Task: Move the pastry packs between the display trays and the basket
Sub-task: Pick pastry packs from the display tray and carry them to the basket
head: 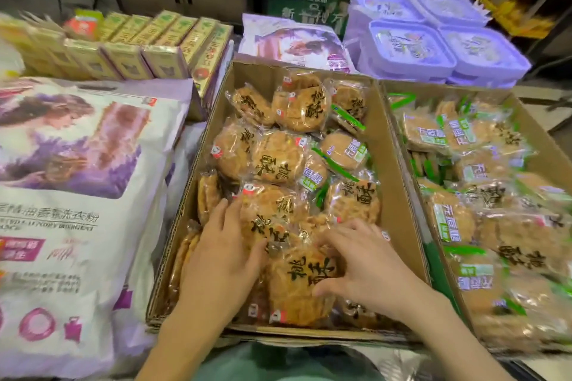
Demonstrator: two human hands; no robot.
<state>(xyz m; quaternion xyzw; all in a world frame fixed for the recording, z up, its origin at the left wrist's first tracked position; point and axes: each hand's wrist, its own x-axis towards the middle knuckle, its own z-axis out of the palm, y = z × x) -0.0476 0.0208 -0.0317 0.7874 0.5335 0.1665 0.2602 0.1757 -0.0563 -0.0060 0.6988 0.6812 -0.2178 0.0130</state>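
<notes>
Clearly, much here is only half seen: the near edge of the middle cardboard tray [399, 164] is partly covered by the person's forearms, the right cardboard tray [540, 130] runs out of the picture on the right, and the shelves at the back are too blurred to read. No basket can be made out. The pastry packs [278, 158] lie heaped in the middle tray, round flat cakes in clear wrappers overlapping one another at different tilts, so their printed black characters face several ways; a few stand on edge along the tray's left wall. The left hand [221, 249] lies with straight, close-set fingers pressed on the packs at the tray's near left, its fingertips pointing away from the person. The right hand [368, 260] reaches in from the right, its grip spread, with curved fingers over the top of one pastry pack [306, 281] and the thumb at that pack's right edge; whether it truly pinches the wrapper I cannot tell. That pack lies flat near the tray's front, its characters reading roughly upright. More packs with green labels [458, 133] fill the right tray. A large detergent bag [77, 182] lies on the left, and purple lidded boxes [439, 40] are stacked behind.
</notes>
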